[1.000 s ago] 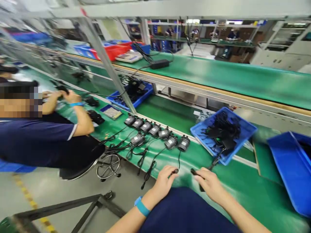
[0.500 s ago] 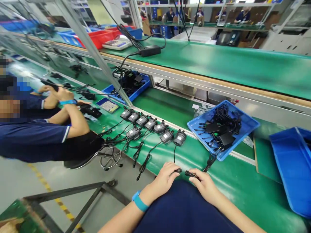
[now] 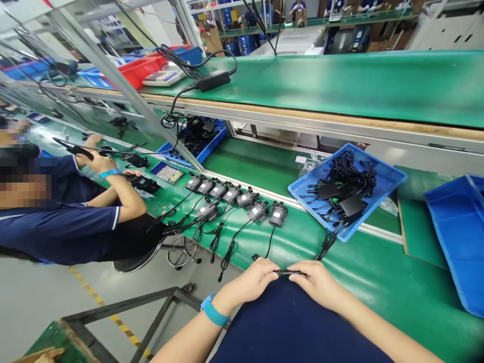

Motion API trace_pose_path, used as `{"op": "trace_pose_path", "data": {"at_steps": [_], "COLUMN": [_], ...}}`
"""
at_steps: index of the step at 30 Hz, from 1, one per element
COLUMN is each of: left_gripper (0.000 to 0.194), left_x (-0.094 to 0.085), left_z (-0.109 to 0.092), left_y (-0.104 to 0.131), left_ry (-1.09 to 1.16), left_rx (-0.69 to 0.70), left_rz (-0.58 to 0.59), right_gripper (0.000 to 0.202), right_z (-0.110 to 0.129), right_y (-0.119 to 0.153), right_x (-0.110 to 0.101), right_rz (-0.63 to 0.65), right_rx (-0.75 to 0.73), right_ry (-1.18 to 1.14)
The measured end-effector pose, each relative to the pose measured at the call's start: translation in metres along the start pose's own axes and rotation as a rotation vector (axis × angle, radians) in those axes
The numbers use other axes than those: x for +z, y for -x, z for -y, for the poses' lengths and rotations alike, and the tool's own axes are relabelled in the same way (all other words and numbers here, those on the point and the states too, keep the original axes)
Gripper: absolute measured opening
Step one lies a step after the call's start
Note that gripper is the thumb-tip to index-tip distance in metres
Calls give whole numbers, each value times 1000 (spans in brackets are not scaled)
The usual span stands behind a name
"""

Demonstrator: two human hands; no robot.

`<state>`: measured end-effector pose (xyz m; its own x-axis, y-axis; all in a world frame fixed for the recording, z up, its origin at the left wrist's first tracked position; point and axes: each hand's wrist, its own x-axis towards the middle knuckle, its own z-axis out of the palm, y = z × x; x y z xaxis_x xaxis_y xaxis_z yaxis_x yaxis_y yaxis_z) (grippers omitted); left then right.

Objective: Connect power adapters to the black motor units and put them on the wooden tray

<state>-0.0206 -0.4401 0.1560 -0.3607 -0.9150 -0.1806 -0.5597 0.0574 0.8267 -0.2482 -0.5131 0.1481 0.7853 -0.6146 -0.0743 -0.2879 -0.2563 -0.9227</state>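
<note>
While both hands (image 3: 287,282) pinch the connector (image 3: 289,273), it overhangs the bench edge (image 3: 242,264).

Green bench mat (image 3: 378,287); blue tray (image 3: 389,177); black connector (image 3: 289,273); blue wristband (image 3: 214,312).

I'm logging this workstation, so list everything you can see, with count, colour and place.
modules: about eight, black with grey labels, in rows on the near bench, cables trailing toward its edge
tray: one, blue, right of the modules, holding tangled black cables
bin: one, blue, far right, cut off
far tray: one, blue, behind the modules, black parts inside
power brick: one, black, on the upper green belt
red bin: one, upper left
co-worker: one, dark blue shirt, seated left
connector: one, black, between both hands
left hand: blue wristband, fingers on the connector
right hand: fingers on the connector
</note>
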Motion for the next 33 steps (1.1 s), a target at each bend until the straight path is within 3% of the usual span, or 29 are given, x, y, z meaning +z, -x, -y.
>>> {"op": "trace_pose_path", "data": {"at_steps": [5,10,16,22,26,29,33], "left_gripper": [31,32,26,22,18,18,17], "left_x": [-7,-12,-18,-20,-16,-9,-1], "left_z": [-4,-9,-15,-19,-12,-8,-11], "left_y": [-10,-19,-32,-39,-30,-23,-19], "left_ry": [-96,-97,-112,-177,-206,-320,-381], "left_rx": [22,129,125,170,142,135,168], "left_rz": [67,12,121,120,65,14,-3], "right_gripper": [30,30,30,24,28,48,69], "right_z": [-9,-19,-30,-32,-26,-23,-25], "right_y": [6,11,14,18,9,0,-9], "right_x": [3,9,16,25,32,33,28], "right_rz": [-26,-112,-273,-375,-242,-123,147], "right_rx": [-63,-18,-256,-226,-75,92,294], "right_ry": [210,143,366,270,104,-59,-424]}}
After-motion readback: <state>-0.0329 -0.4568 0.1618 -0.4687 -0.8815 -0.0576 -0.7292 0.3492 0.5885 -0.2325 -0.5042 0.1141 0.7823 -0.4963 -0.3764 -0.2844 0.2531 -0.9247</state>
